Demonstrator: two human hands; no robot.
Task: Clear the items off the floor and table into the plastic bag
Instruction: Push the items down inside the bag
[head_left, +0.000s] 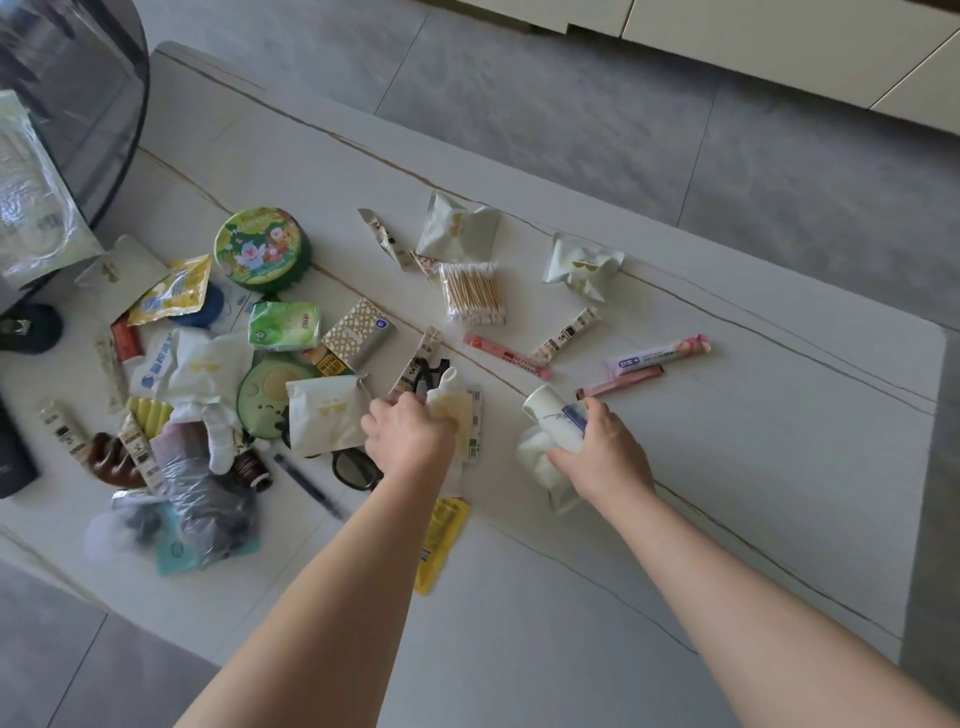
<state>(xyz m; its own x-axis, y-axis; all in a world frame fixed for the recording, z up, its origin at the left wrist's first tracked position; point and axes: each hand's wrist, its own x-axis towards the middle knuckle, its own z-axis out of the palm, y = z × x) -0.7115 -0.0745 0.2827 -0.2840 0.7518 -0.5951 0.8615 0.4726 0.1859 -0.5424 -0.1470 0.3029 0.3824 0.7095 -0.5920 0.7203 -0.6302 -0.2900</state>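
Soft daylight is filling the scene evenly, shadows staying faint. The plastic bag (36, 197) at far left is glaring; edges are bending, near-left clutter blurring.

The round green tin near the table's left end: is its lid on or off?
On. The round green tin shows its cartoon-printed lid seated flush over the dark green base.

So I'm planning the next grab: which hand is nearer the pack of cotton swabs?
Left, narrowly. The left hand grips a crumpled wrapper just below the cotton swabs; the right hand, holding a white bottle, sits below and further right.
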